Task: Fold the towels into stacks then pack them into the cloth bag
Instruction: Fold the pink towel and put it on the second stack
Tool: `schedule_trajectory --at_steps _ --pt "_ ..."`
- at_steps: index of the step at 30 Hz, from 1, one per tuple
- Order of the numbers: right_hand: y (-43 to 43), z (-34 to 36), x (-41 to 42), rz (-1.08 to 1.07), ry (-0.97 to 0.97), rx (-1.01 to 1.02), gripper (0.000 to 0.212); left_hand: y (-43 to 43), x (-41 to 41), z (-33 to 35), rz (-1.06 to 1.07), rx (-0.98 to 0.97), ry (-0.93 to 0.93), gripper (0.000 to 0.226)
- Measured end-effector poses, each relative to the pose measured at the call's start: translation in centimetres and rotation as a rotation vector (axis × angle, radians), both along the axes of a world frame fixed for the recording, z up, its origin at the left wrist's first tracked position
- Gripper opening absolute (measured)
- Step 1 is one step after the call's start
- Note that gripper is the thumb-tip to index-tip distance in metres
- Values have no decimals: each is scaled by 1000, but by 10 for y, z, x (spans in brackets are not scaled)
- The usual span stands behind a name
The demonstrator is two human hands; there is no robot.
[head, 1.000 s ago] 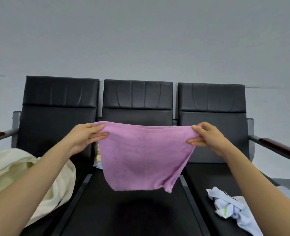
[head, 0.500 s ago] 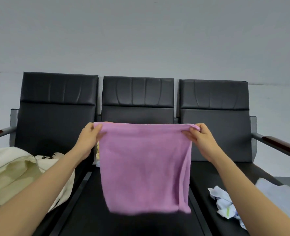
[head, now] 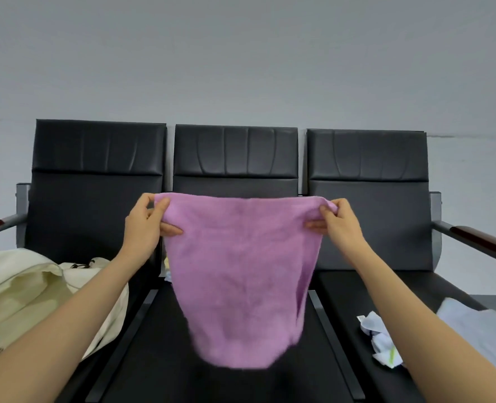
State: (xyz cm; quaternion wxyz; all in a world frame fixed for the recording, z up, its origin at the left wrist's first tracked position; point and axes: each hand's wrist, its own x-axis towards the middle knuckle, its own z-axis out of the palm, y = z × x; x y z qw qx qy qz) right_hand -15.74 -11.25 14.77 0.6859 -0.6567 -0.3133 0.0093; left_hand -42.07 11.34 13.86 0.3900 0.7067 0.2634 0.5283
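The purple towel (head: 241,274) hangs in mid-air over the middle seat of the black bench (head: 235,158), its lower edge blurred. The left hand (head: 146,225) pinches its top corner at 10 o'clock, and the right hand (head: 338,225) pinches the corner at 2 o'clock, fingers clamped on the cloth. The cream cloth bag (head: 31,301) lies on the left seat at 8 o'clock. A crumpled white towel (head: 382,341) sits at 4 o'clock on the right seat.
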Motion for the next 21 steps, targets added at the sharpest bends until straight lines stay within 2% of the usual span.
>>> schedule_trajectory --at_steps 3,8,11,17,19,21 --pt "1 0 -3 -30 24 27 10 4 2 0 48 32 105 23" --pt "7 -13 7 17 108 -234 11 13 8 -8 13 -93 191 21" --pt "13 -25 13 47 57 -374 6 19 12 -14 25 -91 241 26" --pt "14 -34 17 93 131 -199 7 15 4 -29 19 -35 188 27" --pt "9 -41 17 136 170 -241 11 17 -4 -43 35 -47 222 27" --pt "1 -50 13 204 215 -400 22 21 -12 -61 33 -87 324 27"
